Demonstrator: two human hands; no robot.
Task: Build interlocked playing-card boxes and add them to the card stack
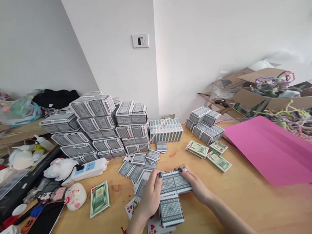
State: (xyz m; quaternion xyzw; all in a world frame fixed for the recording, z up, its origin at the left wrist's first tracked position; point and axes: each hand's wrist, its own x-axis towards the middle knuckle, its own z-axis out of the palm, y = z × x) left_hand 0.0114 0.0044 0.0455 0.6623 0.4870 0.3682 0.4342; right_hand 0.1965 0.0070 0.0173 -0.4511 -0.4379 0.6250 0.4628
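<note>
Near: card block (171, 210) over loose cards (158, 230) on the surface (235, 197). Left hand (151, 195) and right hand (197, 186): grips closed on opposite ends of a block pair (176, 182), likely for steadiness. Beyond: card pile (138, 159) within reach; stacked blocks (98, 123), presumably saving room.

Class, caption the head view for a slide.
Left hand and right hand hold card blocks at a wooden table.

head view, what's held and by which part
A pair of card-backed blocks: the left hand holds its left end, the right hand its right end.
</note>
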